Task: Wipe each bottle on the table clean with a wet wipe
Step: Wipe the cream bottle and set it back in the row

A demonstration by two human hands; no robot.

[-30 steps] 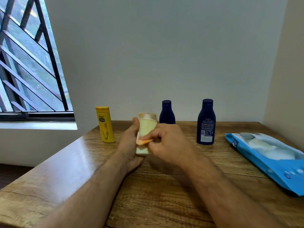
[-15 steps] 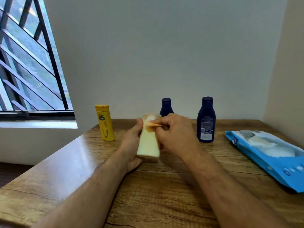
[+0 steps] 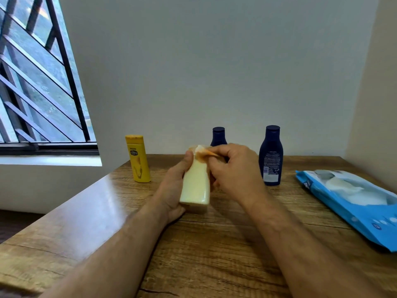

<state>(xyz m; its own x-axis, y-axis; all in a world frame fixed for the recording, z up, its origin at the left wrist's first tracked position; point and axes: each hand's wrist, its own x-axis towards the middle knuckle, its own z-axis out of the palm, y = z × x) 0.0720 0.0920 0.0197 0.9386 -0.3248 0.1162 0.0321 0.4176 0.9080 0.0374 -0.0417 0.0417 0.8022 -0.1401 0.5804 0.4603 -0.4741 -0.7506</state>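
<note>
Grip status: our left hand (image 3: pixel 175 188) grasps the cream bottle (image 3: pixel 196 183) above the table (image 3: pixel 214 254) centre; our right hand (image 3: pixel 235 173) pinches the stained wipe (image 3: pixel 203 153) against its top.

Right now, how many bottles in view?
4: cream bottle held in both hands; yellow bottle standing left; dark blue bottle behind the hands; second dark blue bottle right.

Yellows, navy and blue on brown woodgrain

A pale cream plastic bottle (image 3: pixel 195 186) under an orange-stained white wipe (image 3: pixel 203 152); a bright yellow bottle (image 3: pixel 138 159) far left; two navy bottles, one (image 3: pixel 218 136) partly hidden, one (image 3: pixel 270 157) white-labelled; a blue-and-white wipes pack (image 3: pixel 352 203) right; streaked brown wooden bench (image 3: pixel 214 254).
</note>
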